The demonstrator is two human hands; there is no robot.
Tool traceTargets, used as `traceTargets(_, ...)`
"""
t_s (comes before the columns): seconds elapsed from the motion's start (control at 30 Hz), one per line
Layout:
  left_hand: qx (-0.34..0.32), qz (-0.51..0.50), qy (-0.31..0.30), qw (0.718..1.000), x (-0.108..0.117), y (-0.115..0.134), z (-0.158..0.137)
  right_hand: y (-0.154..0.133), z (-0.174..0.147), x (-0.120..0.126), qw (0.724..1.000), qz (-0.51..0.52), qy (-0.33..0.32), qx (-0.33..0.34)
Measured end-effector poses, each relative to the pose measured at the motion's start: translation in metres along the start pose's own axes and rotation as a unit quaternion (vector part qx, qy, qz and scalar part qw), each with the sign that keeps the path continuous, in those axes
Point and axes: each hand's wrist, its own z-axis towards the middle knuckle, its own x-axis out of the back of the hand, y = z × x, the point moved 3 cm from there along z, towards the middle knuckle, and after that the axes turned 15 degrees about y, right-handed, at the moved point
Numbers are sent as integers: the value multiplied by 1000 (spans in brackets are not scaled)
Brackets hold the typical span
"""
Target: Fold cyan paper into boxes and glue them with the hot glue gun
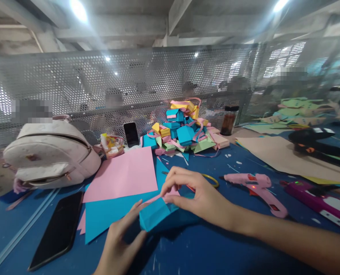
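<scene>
Bottom centre, our left hand (120,237) has fingers (129,218) gripping a blue box (154,215), probably just steadying it while our right hand (195,193) pinches pink paper (174,192).

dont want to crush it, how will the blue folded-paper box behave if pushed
The blue folded-paper box should be light, since its walls look like thin sheet. Its creased edges probably add some stiffness, but flat faces may dent under pressure.
</scene>
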Motion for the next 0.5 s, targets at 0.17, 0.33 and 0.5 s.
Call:
traceTargets(0.17, -62, -4, -8, 998, 1, 10, 5, 5, 0, 0, 998, -47, -15, 26)
traceTargets(0.33, -83, -7, -11, 996, 2, 16, 7, 8, -1, -4, 999, -39, -22, 14)
traceTargets(0.5, -89, -2, -15, 996, 1, 17, 8, 9, -1, -4, 999, -17, -18, -22)
